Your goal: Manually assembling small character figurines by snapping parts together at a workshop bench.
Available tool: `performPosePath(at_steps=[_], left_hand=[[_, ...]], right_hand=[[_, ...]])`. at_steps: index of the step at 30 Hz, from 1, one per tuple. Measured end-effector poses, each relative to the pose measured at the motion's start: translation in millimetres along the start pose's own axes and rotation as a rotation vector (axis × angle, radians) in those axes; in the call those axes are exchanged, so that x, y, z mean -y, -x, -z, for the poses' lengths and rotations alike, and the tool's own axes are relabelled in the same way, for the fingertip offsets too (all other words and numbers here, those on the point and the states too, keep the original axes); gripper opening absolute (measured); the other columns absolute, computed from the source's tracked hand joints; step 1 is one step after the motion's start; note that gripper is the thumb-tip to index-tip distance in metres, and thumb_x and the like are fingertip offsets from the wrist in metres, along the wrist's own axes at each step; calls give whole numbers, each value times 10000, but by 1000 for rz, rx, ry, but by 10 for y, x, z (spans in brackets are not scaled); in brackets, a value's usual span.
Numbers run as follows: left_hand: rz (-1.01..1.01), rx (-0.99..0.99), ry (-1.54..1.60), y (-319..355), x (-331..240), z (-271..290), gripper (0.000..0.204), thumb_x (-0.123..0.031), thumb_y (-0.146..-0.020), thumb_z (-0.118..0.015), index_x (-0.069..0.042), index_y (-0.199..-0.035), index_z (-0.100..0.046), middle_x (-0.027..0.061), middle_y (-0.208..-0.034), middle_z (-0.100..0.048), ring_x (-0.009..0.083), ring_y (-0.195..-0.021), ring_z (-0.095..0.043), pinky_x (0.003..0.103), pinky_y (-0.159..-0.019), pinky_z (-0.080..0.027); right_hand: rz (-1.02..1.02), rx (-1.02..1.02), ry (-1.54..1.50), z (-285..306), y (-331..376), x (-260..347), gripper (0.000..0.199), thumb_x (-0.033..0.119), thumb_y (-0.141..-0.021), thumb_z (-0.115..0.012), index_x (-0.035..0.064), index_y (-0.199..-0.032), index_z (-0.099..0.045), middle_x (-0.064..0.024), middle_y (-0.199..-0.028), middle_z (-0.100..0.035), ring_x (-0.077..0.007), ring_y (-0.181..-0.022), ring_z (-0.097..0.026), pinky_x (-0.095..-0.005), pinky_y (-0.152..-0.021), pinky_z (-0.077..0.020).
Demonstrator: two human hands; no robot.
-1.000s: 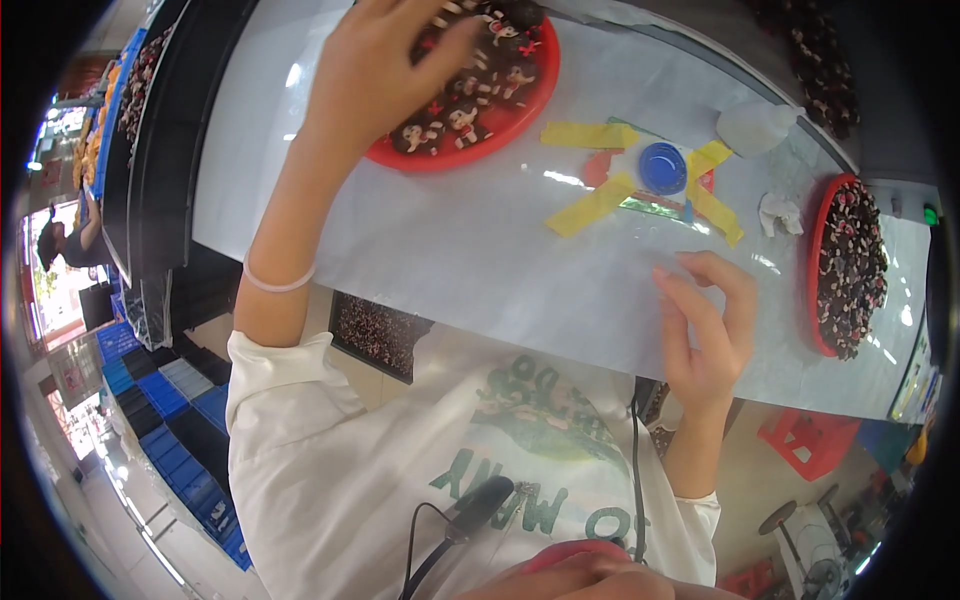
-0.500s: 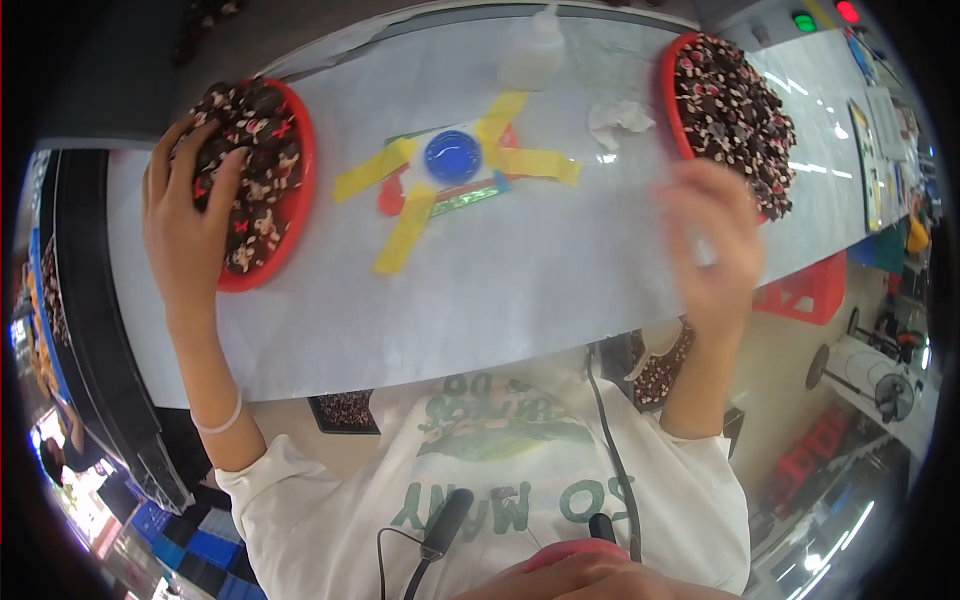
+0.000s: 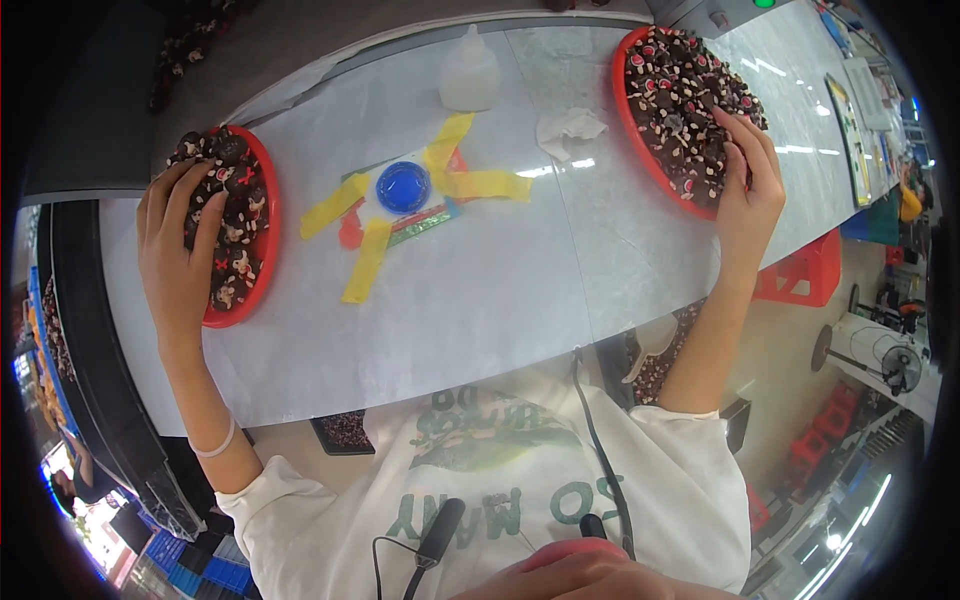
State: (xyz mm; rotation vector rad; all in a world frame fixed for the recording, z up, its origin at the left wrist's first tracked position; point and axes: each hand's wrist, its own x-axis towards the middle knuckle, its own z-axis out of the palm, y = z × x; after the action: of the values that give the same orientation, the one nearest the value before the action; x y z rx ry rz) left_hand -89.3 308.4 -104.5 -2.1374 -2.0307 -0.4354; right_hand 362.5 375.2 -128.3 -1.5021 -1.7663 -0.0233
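On the left, my left hand (image 3: 177, 245) rests on the dark brown pieces with small red and cream parts (image 3: 240, 205) that fill a red oval tray (image 3: 266, 255). Its fingers and thumb are apart, and no piece shows held between them. My right hand (image 3: 752, 175) reaches into similar dark pieces with pink and cream bits (image 3: 668, 115), heaped in a second red tray (image 3: 640, 140). There, index finger and thumb are bent with a gap between the tips, touching the heap. Between the trays, a round blue dish (image 3: 403, 187) sits amid yellow tape strips (image 3: 372, 262) stuck to the table.
A white squeeze bottle (image 3: 470, 75) stands behind the blue dish, with crumpled white tissue (image 3: 570, 132) to its right. A dark-sided conveyor or bench edge (image 3: 95, 330) borders the table (image 3: 440, 340) on the left. A red stool (image 3: 805, 270) is beyond the right edge.
My right hand has moved from beside the right tray onto its pieces. My left hand stays at the left tray. The whole view has shifted somewhat.
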Motion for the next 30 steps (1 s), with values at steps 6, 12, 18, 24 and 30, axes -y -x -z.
performPosePath(at_steps=[6,12,18,24,30], left_hand=[[29,-24,-29,-77,-66,114,293,-264,-861,-553,-115,-1111,-588,89,-1204,-509,279,-1129,-471,372,-935,-378],[-106,-146,73,-547,-309,334,292,-272,-854,-567,-102,-1088,-599,77,-1172,-539,268,-1044,-548,337,-888,-415],[-425,127,326,-1301,-694,141,267,-239,-872,-539,-65,-1067,-598,67,-1115,-577,191,-983,-561,288,-848,-420],[-478,507,802,-1845,-1566,-283,255,-89,-883,-457,-23,-1105,-566,160,-1064,-584,282,-1016,-543,349,-876,-424],[-534,470,541,-1943,-1806,-628,277,-186,-866,-507,-41,-1098,-551,140,-1118,-548,295,-1022,-535,352,-862,-429]], right_hand=[[108,90,-116,-67,-244,20,276,-81,-782,-498,45,-986,-635,-95,-955,-614,-224,-860,-594,-288,-771,-458],[180,204,-56,-44,-378,-13,197,-67,-769,-520,34,-908,-618,-108,-980,-586,-254,-882,-585,-321,-761,-469],[246,231,-38,27,-458,190,229,-14,-726,-582,41,-946,-616,-116,-1051,-559,-288,-930,-565,-338,-813,-450],[257,404,-15,12,-465,65,248,-5,-714,-595,48,-955,-620,-109,-1003,-582,-297,-902,-567,-343,-792,-450],[205,173,108,57,-436,37,193,3,-756,-578,35,-940,-626,-110,-963,-586,-284,-868,-577,-332,-760,-453]])
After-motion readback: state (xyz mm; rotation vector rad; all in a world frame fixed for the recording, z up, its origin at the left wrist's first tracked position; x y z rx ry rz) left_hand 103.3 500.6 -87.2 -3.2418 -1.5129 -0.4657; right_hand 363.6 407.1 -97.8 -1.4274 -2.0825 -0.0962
